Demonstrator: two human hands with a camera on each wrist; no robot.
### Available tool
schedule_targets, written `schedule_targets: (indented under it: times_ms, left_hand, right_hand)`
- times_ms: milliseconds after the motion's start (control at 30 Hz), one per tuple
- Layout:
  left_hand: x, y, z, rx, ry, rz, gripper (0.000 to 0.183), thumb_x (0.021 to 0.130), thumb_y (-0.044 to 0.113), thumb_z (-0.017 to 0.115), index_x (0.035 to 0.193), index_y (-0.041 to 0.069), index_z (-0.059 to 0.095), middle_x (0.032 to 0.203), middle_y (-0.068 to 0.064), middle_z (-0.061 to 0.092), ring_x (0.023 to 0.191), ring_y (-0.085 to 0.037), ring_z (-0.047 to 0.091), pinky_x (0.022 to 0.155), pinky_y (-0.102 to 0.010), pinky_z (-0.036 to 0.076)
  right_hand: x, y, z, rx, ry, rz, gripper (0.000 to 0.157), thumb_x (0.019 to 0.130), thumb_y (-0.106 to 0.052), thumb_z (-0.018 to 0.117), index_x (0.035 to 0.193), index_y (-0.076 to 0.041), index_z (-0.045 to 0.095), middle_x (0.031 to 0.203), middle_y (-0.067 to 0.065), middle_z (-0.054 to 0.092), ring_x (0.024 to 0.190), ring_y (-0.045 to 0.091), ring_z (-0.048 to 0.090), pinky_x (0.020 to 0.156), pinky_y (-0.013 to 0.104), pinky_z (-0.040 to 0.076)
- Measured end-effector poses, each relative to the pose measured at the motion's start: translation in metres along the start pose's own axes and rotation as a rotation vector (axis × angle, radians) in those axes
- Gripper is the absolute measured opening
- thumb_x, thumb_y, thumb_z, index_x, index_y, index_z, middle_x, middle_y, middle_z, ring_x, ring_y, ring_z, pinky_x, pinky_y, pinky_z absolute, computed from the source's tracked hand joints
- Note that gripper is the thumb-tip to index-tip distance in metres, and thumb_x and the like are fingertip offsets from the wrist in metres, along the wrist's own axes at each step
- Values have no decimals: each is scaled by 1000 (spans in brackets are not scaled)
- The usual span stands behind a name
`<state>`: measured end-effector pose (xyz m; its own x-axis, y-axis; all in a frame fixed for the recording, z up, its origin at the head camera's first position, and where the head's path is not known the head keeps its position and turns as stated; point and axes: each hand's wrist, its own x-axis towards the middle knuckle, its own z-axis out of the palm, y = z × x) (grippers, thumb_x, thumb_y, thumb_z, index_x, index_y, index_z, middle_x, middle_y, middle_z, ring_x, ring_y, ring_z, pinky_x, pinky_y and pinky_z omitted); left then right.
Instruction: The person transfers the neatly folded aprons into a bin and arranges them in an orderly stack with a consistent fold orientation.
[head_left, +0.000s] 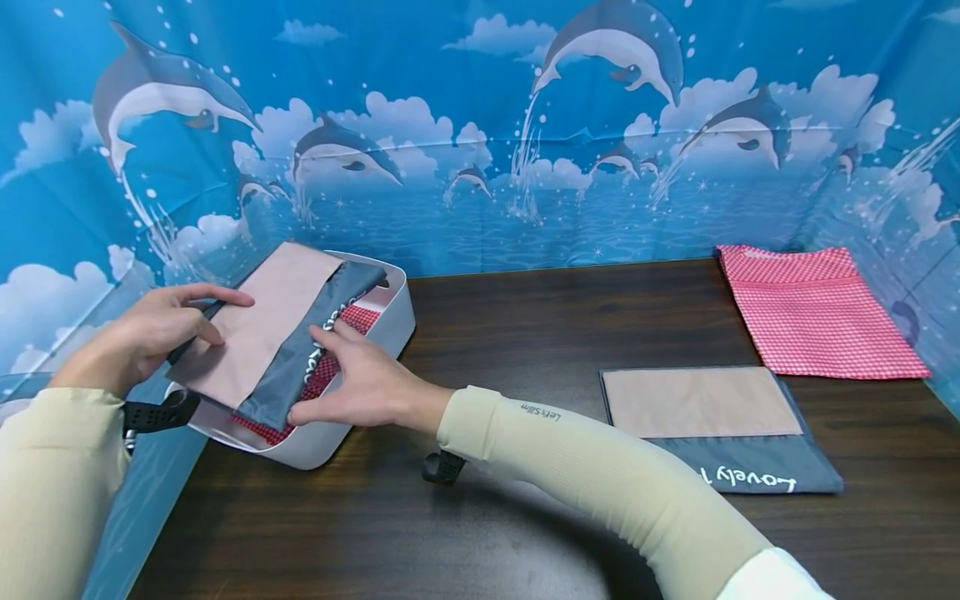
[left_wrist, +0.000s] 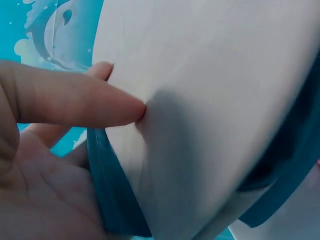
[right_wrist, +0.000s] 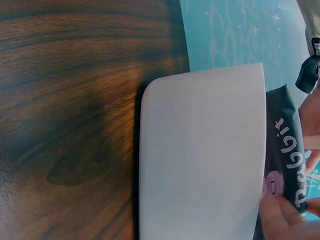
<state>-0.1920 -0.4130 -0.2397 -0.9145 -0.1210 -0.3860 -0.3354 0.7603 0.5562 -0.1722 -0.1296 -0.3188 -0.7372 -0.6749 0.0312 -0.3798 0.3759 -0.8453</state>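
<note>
At the far left, from a pale yellow sleeve with a black wrist strap, the person's left hand pinches one edge of a folded grey-and-beige bag, thumb on the beige panel and other fingers behind. The bag tilts over the mouth of a white bin, above red checked cloth inside; I can't tell whether it rests on that cloth. Just right, the right hand pinches the bag's opposite, lettered edge, thumb apart from the other fingers. Its sleeve reaches across the dark wooden bench. Farther right lies a second grey-and-beige bag, "Lovely" upside down to the person, and near it, by the dolphin backdrop, a red gingham piece lies flat.
</note>
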Motion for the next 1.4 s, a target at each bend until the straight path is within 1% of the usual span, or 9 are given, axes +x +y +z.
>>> schedule_targets:
  times_ms: [67,167,233,400,533,700,1033,1267,1400]
  left_hand:
    - [0,1,1,10,5,20,63,103,4,50,165,5,37,172,-41,6,150,-64,18,113,-77,34]
    - [-2,4,3,42,22,50,67,105,6,54,167,2,30,172,-41,9,156,-67,8,115,-86,25]
    - [-3,6,5,66,38,68,67,105,7,55,167,2,30,172,-41,11,156,-67,7,113,-87,25]
    - [-3,12,10,82,69,90,64,106,7,53,167,3,33,172,-39,17,156,-66,15,114,-85,28]
    - [-3,15,12,76,69,87,64,106,6,51,167,3,32,172,-39,17,155,-65,17,114,-86,26]
    - [-2,18,17,66,50,77,66,107,9,52,169,4,29,172,-39,17,155,-66,17,114,-86,24]
    - [-6,36,32,57,-13,155,60,111,15,50,168,7,33,172,-35,24,153,-60,29,115,-86,24]
    - [-9,47,51,106,-19,196,54,113,21,47,165,7,38,167,-34,35,150,-58,37,117,-82,29]
    - [-13,53,65,137,-10,221,53,113,26,49,162,6,42,162,-33,42,147,-57,40,114,-78,37]
  right_hand:
    - [0,-1,-1,-127,47,10,93,89,-50,79,169,-29,36,178,0,27,157,21,39,116,39,52]
    - [-1,1,-4,-316,127,56,84,93,-56,72,167,-30,41,177,6,30,155,27,42,118,45,51]
    - [0,3,-7,-367,174,98,79,96,-57,69,165,-27,44,176,8,32,155,29,44,118,47,50]
    - [-1,12,-15,-322,244,155,73,97,-52,69,160,-20,50,171,9,38,150,26,48,113,46,55]
    - [-2,15,-17,-289,244,159,71,96,-50,70,159,-20,52,170,9,39,145,26,50,107,46,57]
    - [-5,18,-18,-295,235,155,71,96,-49,70,159,-22,52,165,8,44,139,24,53,100,43,59]
    - [-14,38,-30,-301,236,194,71,97,-48,70,160,-20,51,166,7,44,144,24,51,106,48,57]
    - [-26,59,-42,-324,244,248,73,98,-49,71,161,-19,50,167,7,44,150,25,48,112,51,54]
    - [-38,71,-51,-311,247,267,72,98,-48,72,160,-18,51,166,8,45,150,27,48,111,54,54]
